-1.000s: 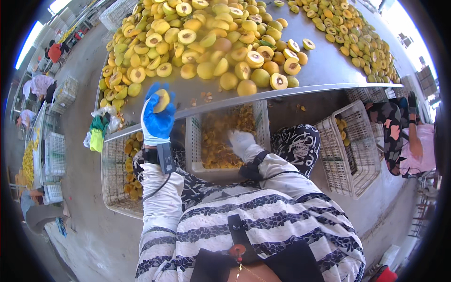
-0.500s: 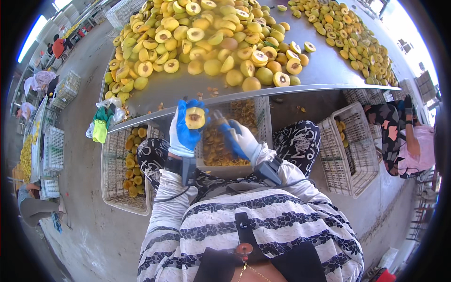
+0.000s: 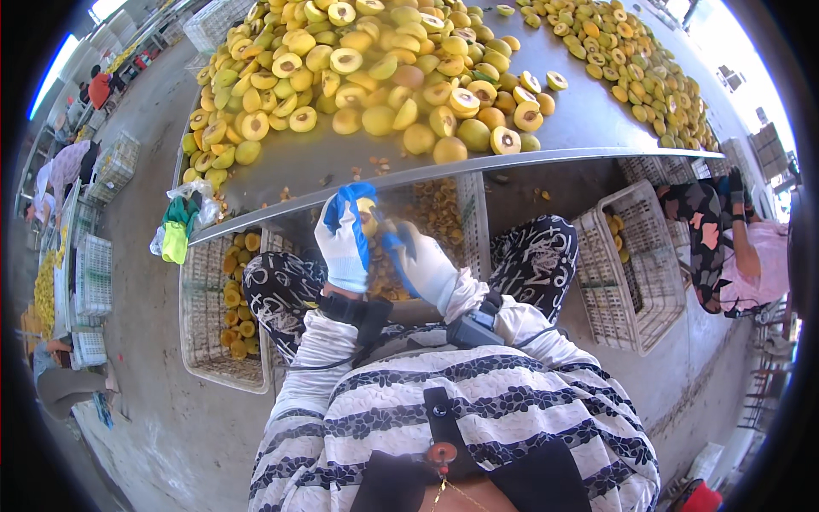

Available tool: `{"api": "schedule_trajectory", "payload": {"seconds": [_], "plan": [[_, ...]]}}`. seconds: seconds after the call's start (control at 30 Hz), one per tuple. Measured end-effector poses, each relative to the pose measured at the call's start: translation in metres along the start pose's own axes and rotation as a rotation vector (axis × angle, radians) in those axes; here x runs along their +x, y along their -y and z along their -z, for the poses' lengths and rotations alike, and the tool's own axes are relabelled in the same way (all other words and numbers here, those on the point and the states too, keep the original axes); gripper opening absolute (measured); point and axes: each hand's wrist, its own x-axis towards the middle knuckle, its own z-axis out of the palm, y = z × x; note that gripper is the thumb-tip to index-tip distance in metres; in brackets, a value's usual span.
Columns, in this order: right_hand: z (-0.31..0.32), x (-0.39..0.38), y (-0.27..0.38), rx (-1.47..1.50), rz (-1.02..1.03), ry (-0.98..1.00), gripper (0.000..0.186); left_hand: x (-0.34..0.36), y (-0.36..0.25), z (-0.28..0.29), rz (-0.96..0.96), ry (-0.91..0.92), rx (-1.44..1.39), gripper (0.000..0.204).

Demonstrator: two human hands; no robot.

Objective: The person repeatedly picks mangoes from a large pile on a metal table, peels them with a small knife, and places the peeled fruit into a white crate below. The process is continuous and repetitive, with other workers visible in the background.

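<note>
My left hand (image 3: 345, 243), in a white and blue glove, is closed round a halved yellow peach (image 3: 368, 215), turned so that only part of it shows between the fingers. My right hand (image 3: 420, 264), gloved the same way, is closed close against the peach's right side. A slim, blurred tool seems to stick out of its fingers; its kind I cannot make out. Both hands are just below the table's near edge, above a crate (image 3: 475, 213) of orange-yellow scraps between my knees. Beyond them, many peach halves (image 3: 341, 64) are heaped on the metal table (image 3: 286, 171).
A crate (image 3: 198, 341) of peach halves stands on the left, another crate (image 3: 627, 286) on the right. Plastic bags and green cloth (image 3: 177, 229) hang at the table's left corner. A co-worker (image 3: 742, 256) sits at the right; other people are at tables far left.
My left hand has rolled inward, so the peach's cut face no longer points up at me. My right hand has moved left and up against the peach.
</note>
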Motion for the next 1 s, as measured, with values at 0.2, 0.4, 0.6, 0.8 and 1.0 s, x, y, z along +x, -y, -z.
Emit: {"api": "schedule_trajectory", "payload": {"seconds": [0.2,0.4,0.6,0.8,1.0], "plan": [[-0.001,-0.002,0.008,0.428,-0.280,0.195,0.026,-0.013,0.011,-0.005,-0.239,0.013,0.106,0.032],[-0.007,-0.005,0.003,0.068,-0.096,0.109,0.026,-0.019,0.018,-0.005,-0.095,-0.018,0.006,0.027],[0.012,0.001,-0.004,0.908,-0.482,0.510,0.035,-0.011,0.021,0.000,0.215,-0.012,-0.130,0.032],[0.024,0.001,-0.046,1.497,-0.698,0.919,0.048,0.002,0.037,0.017,0.506,0.194,-0.133,0.042],[0.028,0.013,-0.093,-0.045,-0.423,0.388,0.032,0.012,0.032,0.042,0.500,0.031,-0.448,0.051]]}}
